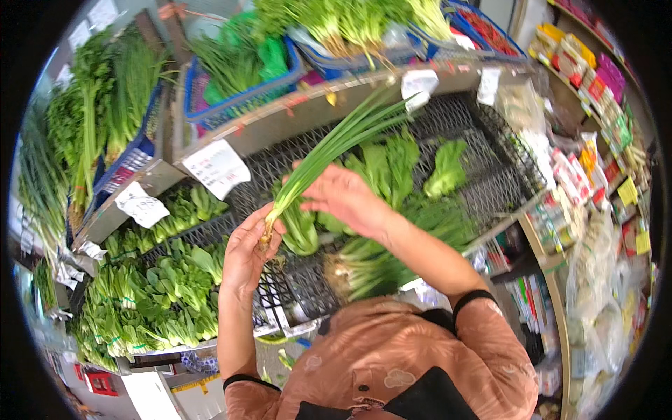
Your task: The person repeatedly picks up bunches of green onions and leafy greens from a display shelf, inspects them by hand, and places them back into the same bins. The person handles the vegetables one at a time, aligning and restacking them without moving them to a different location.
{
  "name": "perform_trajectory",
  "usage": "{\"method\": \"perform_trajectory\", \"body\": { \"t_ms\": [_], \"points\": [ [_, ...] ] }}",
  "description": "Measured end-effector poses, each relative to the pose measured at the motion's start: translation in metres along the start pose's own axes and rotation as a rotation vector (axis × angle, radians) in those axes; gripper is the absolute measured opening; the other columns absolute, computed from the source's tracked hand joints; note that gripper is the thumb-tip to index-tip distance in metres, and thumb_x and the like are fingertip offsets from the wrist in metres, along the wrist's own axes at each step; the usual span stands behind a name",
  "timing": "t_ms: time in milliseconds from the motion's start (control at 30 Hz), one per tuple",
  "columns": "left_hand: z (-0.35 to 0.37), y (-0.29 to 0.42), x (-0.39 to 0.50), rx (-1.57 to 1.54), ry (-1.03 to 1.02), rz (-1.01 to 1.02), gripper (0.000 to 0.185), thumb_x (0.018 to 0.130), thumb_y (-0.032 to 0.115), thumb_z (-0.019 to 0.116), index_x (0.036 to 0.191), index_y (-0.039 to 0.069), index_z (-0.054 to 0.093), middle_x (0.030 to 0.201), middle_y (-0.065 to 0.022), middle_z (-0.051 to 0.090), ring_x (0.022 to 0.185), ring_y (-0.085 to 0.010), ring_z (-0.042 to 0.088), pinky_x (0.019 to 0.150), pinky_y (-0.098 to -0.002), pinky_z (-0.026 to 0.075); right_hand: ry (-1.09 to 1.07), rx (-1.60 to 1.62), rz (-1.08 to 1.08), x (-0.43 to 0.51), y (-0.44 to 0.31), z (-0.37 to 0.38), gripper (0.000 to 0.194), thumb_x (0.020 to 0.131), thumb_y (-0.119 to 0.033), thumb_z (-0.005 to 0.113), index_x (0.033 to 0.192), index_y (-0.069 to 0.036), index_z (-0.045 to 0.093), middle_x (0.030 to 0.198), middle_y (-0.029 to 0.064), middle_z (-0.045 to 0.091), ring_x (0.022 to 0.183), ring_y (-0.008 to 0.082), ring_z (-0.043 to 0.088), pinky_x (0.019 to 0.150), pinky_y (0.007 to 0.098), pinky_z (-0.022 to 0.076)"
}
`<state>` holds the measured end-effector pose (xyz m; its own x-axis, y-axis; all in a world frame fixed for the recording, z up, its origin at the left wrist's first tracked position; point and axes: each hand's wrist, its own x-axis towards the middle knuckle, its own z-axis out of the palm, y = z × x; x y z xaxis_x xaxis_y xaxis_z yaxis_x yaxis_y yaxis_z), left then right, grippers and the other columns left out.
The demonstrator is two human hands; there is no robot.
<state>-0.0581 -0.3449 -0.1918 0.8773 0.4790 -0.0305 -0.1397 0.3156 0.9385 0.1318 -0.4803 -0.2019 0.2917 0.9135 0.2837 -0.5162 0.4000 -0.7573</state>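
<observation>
My left hand pinches a small bunch of spring onions near the white root end. The green leaves slant up and to the right over black plastic crates. Beside the stalks is my right hand, slightly blurred, with its fingers apart; whether the fingertips touch the stalks I cannot tell. Under my right forearm lies a larger pile of spring onions, roots to the left. Leafy lettuce heads rest behind my right hand, and a pale green head lies between the hands. A single lettuce sits farther right.
Bundled leafy greens fill the display on the left. Blue baskets of herbs and greens stand on the raised ledge beyond the crates. Paper signs with writing hang from that ledge. Packaged goods crowd shelves at right.
</observation>
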Motion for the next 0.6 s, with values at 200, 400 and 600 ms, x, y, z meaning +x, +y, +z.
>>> {"method": "perform_trajectory", "body": {
  "t_ms": [200,400,600],
  "points": [
    [-0.011,-0.091,0.008,0.201,-0.063,-0.142,0.034,0.102,0.02,0.049,0.129,0.002,0.059,0.09,-0.0017,0.066,0.069,-0.008,0.049,0.059,-0.0236,0.036,0.622,0.172,-0.133,-0.066,-0.034,-0.102,0.021,0.092,-0.027,0.068,0.105,-0.01,0.064,0.106,0.009,0.068,0.107,0.0229,0.062,0.096,0.0418,0.0474],
    [-0.006,-0.16,0.038,0.443,-0.144,-0.247,0.031,0.101,0.017,0.051,0.128,0.005,0.06,0.093,-0.0027,0.067,0.07,-0.0067,0.05,0.061,-0.0198,0.038,0.85,0.192,-0.094,-0.158,-0.042,-0.176,0.02,0.093,-0.03,0.065,0.103,-0.013,0.063,0.114,0.0095,0.066,0.11,0.0231,0.061,0.096,0.0429,0.0444],
    [0.002,-0.214,0.045,0.837,-0.156,0.057,0.024,0.094,0.014,0.062,0.114,0.001,0.067,0.091,-0.0059,0.067,0.084,-0.0188,0.061,0.081,-0.0318,0.049,0.995,0.208,-0.028,-0.202,-0.027,-0.196,0.018,0.096,-0.029,0.062,0.097,-0.012,0.061,0.118,0.0125,0.065,0.11,0.0232,0.06,0.095,0.0416,0.0433]
  ]
}}
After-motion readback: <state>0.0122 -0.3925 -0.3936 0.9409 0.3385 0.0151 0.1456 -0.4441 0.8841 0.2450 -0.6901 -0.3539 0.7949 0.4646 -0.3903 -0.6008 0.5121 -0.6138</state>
